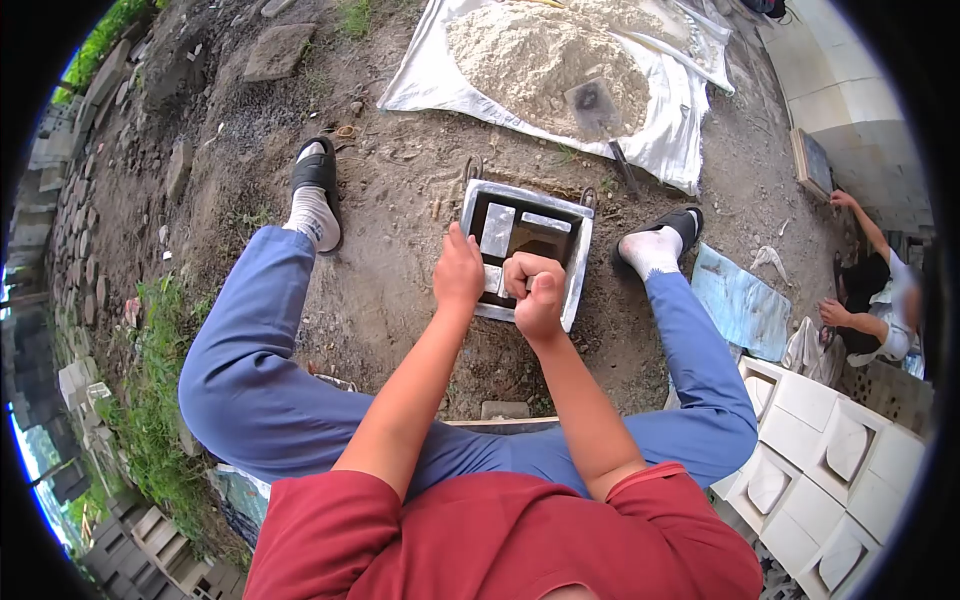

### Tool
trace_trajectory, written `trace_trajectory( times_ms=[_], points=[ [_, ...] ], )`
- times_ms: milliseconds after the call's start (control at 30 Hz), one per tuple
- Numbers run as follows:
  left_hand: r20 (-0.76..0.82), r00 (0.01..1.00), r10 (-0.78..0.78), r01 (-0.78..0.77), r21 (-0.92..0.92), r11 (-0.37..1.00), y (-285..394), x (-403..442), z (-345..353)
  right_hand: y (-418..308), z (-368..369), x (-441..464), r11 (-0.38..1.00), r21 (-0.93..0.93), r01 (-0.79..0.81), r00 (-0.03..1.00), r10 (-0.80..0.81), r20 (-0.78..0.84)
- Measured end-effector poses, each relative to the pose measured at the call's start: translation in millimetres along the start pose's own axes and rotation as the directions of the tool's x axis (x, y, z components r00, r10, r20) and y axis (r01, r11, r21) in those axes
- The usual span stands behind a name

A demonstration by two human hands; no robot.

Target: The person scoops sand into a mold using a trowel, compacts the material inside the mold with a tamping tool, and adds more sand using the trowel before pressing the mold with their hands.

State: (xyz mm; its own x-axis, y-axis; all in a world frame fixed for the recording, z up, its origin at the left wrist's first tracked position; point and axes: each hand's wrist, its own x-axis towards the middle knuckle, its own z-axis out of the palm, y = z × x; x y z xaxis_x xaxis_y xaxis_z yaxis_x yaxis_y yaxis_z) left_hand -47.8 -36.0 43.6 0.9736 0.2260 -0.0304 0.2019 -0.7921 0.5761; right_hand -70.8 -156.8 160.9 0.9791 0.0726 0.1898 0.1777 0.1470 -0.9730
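A square metal mould (pixel 581 262) with a light grey rim lies on the soil between my feet. Inside it are several pale rectangular pieces (pixel 497 230), with dark gaps between them. My left hand (pixel 458 270) is at the mould's left wall, its fingers close together along the rim and partly bent around it. Over the lower middle of the mould is my right hand (pixel 537 292), closed in a fist; whatever it grips is hidden by the fingers. Two dark metal loops (pixel 472 167) stick out at the mould's far side.
Beyond the mould, a pale powdery heap (pixel 540 60) lies on a white sheet (pixel 420 85), with a shovel (pixel 597 107) on it. White blocks (pixel 800 420) stand in rows at the right. Another person (pixel 885 305) crouches there near a blue sheet (pixel 738 300). Weeds (pixel 165 370) grow left.
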Motion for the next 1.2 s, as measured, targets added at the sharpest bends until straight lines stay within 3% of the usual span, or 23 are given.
trace_trajectory(
  times_ms=[67, 167, 267, 400, 500, 600, 733, 800, 867, 933, 1067, 1200],
  points=[
    [0.009, 1.000, -0.023, 0.023, -0.001, 1.000, -2, -2, 2, 42, -6, -15, 0.991, -0.115, 0.070, 0.997, -0.068, 0.023],
    [0.011, 1.000, -0.014, 0.014, -0.014, 1.000, -1, -2, 0, 46, -10, -8, 0.998, -0.052, -0.022, 1.000, 0.021, -0.018],
    [-0.005, 1.000, -0.018, 0.018, -0.014, 1.000, -2, -2, 3, 30, -12, 1, 0.994, 0.054, -0.090, 0.992, 0.095, -0.088],
    [0.005, 1.000, -0.015, 0.015, 0.001, 1.000, 0, -2, -1, -8, -6, 9, 0.994, 0.062, -0.088, 0.996, 0.088, -0.001],
    [0.024, 0.999, -0.031, 0.031, 0.004, 1.000, 2, -2, -3, 53, -8, -10, 0.975, -0.164, 0.152, 0.988, -0.148, 0.041],
    [0.004, 1.000, -0.017, 0.017, -0.018, 1.000, -1, -1, -2, 43, 1, 5, 0.988, -0.157, 0.005, 0.999, -0.012, -0.043],
    [0.012, 0.999, -0.032, 0.032, -0.013, 0.999, 0, -1, -2, 17, 1, 19, 0.993, 0.045, -0.111, 0.987, 0.116, -0.113],
    [0.007, 0.999, -0.035, 0.036, -0.016, 0.999, -1, -2, 0, -9, 2, 22, 0.992, 0.102, -0.071, 0.996, 0.076, -0.055],
    [-0.003, 1.000, -0.020, 0.020, -0.019, 1.000, -1, -1, -2, -1, 5, 13, 1.000, 0.029, -0.008, 0.999, 0.009, -0.041],
    [0.017, 0.999, -0.045, 0.045, -0.014, 0.999, -1, -2, -1, 57, -4, -9, 0.994, -0.051, 0.094, 0.995, -0.093, 0.035],
    [0.034, 0.999, -0.037, 0.038, -0.030, 0.999, -5, -4, 4, 45, 2, -1, 0.993, -0.118, -0.004, 1.000, 0.007, 0.020],
    [-0.006, 1.000, -0.018, 0.018, -0.026, 1.000, -3, 0, 3, 0, 9, 13, 0.988, 0.102, -0.114, 0.991, 0.120, -0.058]
  ],
)
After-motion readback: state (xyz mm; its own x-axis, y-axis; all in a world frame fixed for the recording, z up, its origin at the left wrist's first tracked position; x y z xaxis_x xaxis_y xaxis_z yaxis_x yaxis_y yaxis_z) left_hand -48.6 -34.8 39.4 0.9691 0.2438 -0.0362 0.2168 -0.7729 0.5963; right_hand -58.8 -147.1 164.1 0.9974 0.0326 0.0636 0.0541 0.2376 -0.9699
